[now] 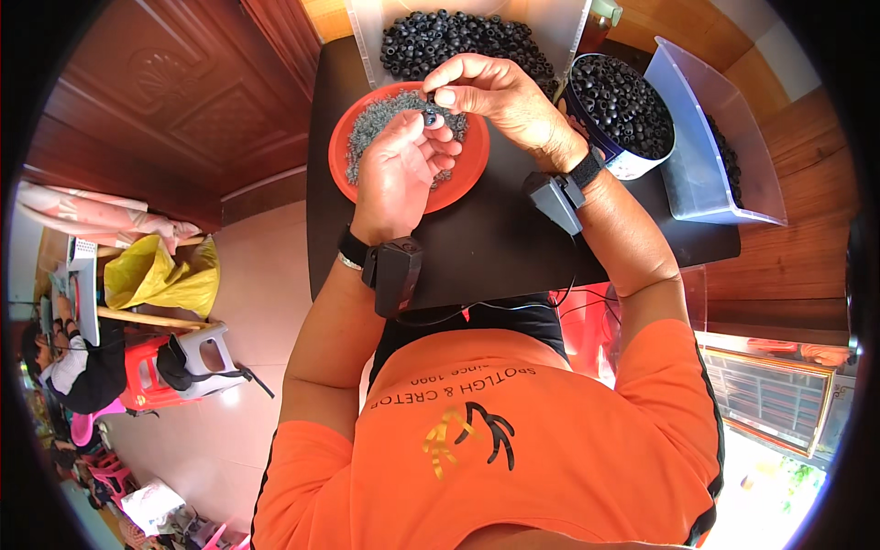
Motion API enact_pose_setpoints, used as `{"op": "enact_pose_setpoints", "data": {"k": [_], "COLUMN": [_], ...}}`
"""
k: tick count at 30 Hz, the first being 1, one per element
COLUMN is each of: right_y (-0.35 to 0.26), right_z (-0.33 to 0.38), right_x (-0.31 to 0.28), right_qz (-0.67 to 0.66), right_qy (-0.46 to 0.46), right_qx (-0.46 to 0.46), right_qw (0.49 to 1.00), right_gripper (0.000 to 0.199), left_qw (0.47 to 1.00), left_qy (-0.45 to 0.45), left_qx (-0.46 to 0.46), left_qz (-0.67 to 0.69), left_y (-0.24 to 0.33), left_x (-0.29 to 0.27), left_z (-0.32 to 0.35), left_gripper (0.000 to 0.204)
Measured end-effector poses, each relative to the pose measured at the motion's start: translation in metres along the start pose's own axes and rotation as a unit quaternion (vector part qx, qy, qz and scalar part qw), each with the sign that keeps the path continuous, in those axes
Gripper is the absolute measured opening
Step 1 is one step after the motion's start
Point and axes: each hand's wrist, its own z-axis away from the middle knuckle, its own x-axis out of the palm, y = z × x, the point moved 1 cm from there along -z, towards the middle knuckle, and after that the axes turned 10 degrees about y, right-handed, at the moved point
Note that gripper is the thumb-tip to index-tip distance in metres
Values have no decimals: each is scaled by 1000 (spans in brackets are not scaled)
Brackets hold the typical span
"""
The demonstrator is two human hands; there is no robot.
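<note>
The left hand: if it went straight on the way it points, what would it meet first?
The left hand would probably first meet the right hand, at its fingertips, though depth is unclear.

Held dark bead, details indistinct

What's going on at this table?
A person in an orange shirt is handling small parts. The left hand holds a small black piece over a red-orange bowl of grey bits. The right hand pinches close above it; what it grips is too small to tell. More black parts fill a tub on the right.
</note>
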Motion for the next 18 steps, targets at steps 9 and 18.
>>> {"op": "enact_pose_setpoints", "data": {"k": [9, 18], "right_y": [7, 6], "right_z": [1, 3], "right_x": [3, 6], "right_qz": [-8, -3], "right_qy": [-24, -25], "right_qx": [19, 12], "right_qw": [999, 1000], "right_gripper": [15, 19], "left_qw": [1000, 1000], "left_qy": [-1, 5], "left_qx": [4, 18], "left_qz": [21, 24], "left_y": [0, 1], "left_x": [0, -3], "left_z": [0, -2], "left_gripper": [18, 18]}}
